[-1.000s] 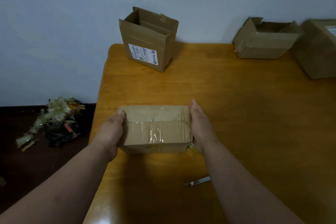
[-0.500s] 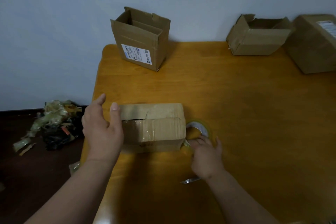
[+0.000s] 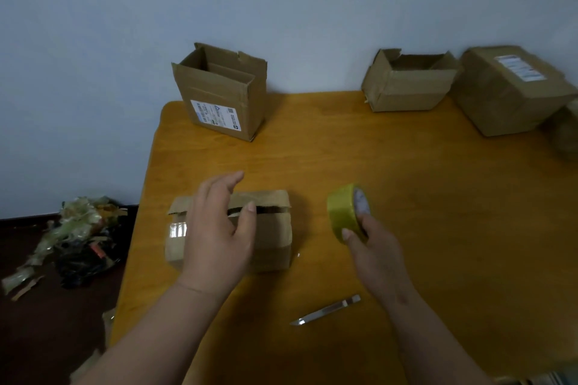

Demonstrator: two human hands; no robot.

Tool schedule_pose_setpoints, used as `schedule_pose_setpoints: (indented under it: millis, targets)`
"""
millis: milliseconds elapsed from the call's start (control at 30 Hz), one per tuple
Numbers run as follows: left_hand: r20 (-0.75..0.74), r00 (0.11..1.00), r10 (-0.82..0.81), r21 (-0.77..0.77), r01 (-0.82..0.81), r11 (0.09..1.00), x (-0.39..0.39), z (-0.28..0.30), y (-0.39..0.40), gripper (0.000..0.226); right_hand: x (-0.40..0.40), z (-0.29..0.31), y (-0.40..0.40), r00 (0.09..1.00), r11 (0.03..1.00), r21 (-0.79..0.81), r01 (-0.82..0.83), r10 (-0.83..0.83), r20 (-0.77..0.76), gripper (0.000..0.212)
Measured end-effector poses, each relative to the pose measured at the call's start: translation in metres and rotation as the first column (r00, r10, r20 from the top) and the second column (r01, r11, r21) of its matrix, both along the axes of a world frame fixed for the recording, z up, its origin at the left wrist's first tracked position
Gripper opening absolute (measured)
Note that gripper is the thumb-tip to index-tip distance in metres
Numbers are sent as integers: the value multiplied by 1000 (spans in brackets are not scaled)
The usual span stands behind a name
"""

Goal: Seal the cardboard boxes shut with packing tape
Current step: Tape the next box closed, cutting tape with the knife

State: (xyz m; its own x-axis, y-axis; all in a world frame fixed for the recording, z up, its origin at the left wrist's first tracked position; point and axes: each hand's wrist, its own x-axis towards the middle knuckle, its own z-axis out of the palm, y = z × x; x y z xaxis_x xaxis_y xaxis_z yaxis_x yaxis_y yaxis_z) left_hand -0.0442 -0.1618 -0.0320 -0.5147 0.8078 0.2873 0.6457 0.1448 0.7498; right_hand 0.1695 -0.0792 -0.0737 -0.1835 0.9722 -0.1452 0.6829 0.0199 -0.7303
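A small flat cardboard box (image 3: 272, 234) lies near the table's left front, its two top flaps folded down with a dark gap between them and old clear tape on its left part. My left hand (image 3: 219, 228) hovers over the box with fingers spread and relaxed. My right hand (image 3: 375, 253) grips a yellowish roll of packing tape (image 3: 344, 212), held upright above the table just right of the box.
A silver utility knife (image 3: 325, 311) lies on the wooden table (image 3: 406, 184) in front of me. Open boxes stand at the back left (image 3: 222, 94) and back right (image 3: 406, 81), beside a closed labelled box (image 3: 506, 91). Torn tape scraps (image 3: 72, 237) litter the dark floor.
My right hand left the box's side, took the tape roll off the table and raised it. My left hand moved from the box's left end to above its top.
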Motion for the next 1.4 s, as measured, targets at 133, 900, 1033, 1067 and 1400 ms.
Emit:
schedule_pose_setpoints:
  millis: [133,900,1033,1067,1400]
  targets:
    - [94,987,-132,-64,138,988,16,15,8,49,-2,25,-7,996,988,149,-37,49,-76,26]
    - [598,796,-99,45,89,995,-6,58,-12,54,-53,64,-46,886,785,530,-320,447,-126,22]
    - [691,719,-77,11,95,995,-19,65,-8,47,-59,60,-47,884,769,544,-337,457,-99,21]
    - [672,735,-89,14,107,994,-21,65,-8,45,-60,60,-48,884,768,539,-345,458,-87,21]
    - [-90,949,-302,39,307,951,-10,44,-27,45,-68,62,-45,878,845,415,-339,442,-184,21]
